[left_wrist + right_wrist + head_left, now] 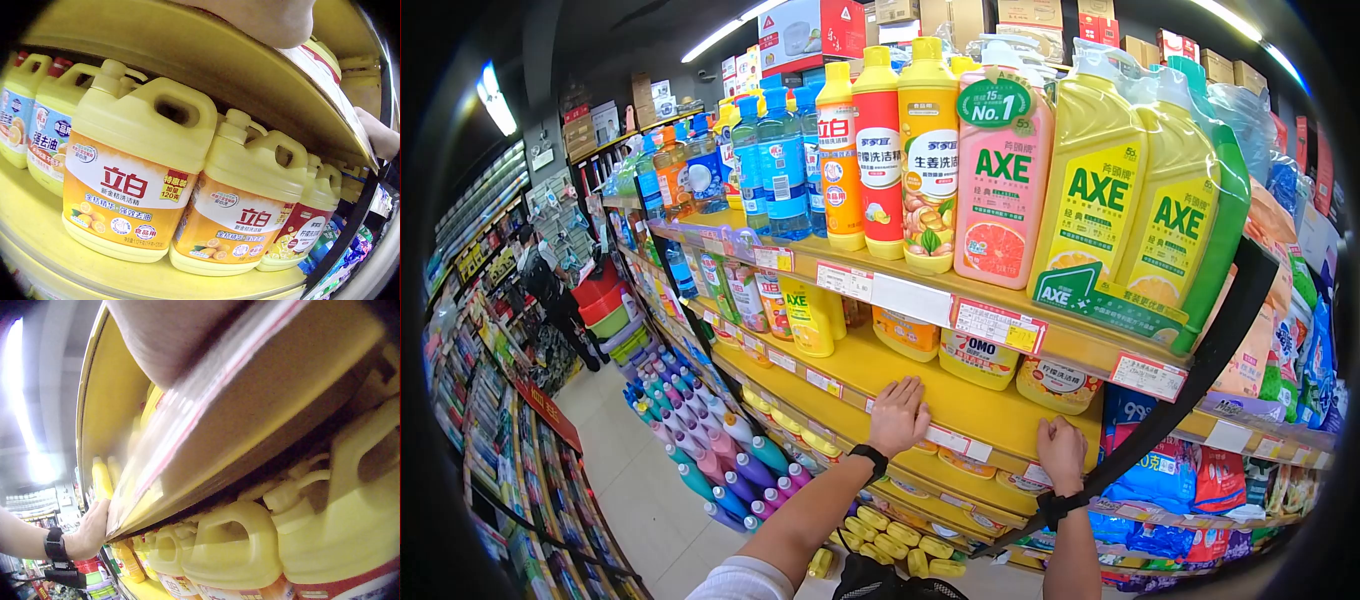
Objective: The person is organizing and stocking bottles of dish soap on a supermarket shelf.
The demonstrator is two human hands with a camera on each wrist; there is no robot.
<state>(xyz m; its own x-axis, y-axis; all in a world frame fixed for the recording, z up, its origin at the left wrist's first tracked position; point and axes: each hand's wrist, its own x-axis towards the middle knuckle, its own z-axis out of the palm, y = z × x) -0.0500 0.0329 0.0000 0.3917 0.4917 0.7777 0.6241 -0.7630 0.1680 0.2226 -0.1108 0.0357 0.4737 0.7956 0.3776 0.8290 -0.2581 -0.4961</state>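
Observation:
My left hand (900, 415) rests on the yellow shelf board (980, 400) at its front edge, fingers straight and reaching inward. Farther right, my right hand (1061, 455) lies at the same edge with its fingers curled and nothing seen in them. Behind the hands, on that board, stand an orange-labelled jug (906, 334), an OMO jug (977, 358) and a lemon dish soap jug (1058, 385). Left of them is a yellow AXE bottle (808, 318). In the left wrist view, large yellow dish soap jugs (134, 169) fill the shelf below the hand.
Pink and yellow AXE bottles (1005, 180) line the upper shelf above my hands. A black post (1200, 370) slants down at the right. Colourful bottles (720, 450) stand on the floor at left, beside an aisle (615, 460) where a person (550, 290) stands.

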